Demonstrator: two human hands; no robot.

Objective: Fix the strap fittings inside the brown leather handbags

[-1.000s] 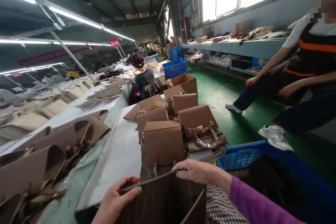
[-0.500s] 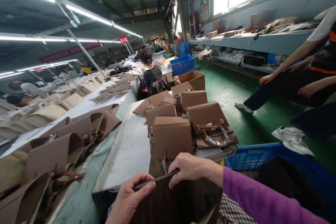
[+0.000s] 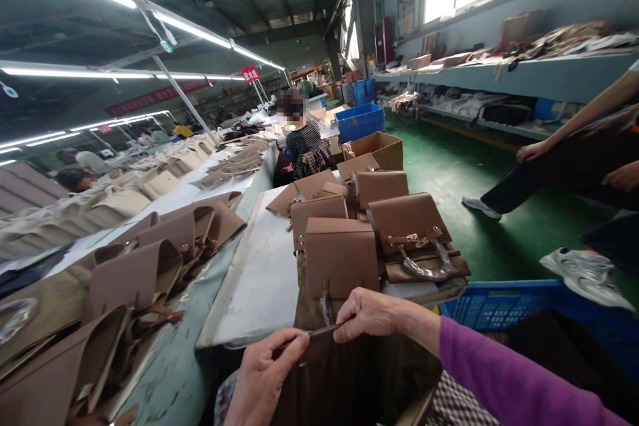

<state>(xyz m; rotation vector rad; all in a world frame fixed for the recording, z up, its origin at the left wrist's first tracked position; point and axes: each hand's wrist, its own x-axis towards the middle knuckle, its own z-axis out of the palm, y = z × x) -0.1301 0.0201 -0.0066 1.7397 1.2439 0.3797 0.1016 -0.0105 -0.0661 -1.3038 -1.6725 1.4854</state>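
In the head view, both of your hands are low, close to your body. Your left hand [image 3: 263, 379] and your right hand [image 3: 372, 315] hold the dark brown bag [image 3: 349, 379] by its top edge. The bag is right in front of you, at the near end of the grey surface [image 3: 254, 286] and below its level.

The fingers [image 3: 295, 345] of your left hand are pressed together with the thumb, and they pinch the bag's rim. The fingers [image 3: 349, 327] of your right hand curl over the same rim, a bit farther right, and pinch it too. Your right arm has a purple sleeve [image 3: 499, 379].

Just past your right hand, a group of light brown bags [image 3: 342, 256] stands on the surface. One of them [image 3: 409, 221] lies tilted, and its handle is wrapped in clear plastic.

A blue crate [image 3: 499, 303] sits on the floor at your right. On your left, more brown bags [image 3: 134, 273] lie in a row on a long belt.

Farther ahead, a person in a striped top [image 3: 304, 140] sits by a cardboard box [image 3: 379, 146]. At the far right you can see another person's leg and white shoe [image 3: 582, 271] on the green floor [image 3: 449, 180].
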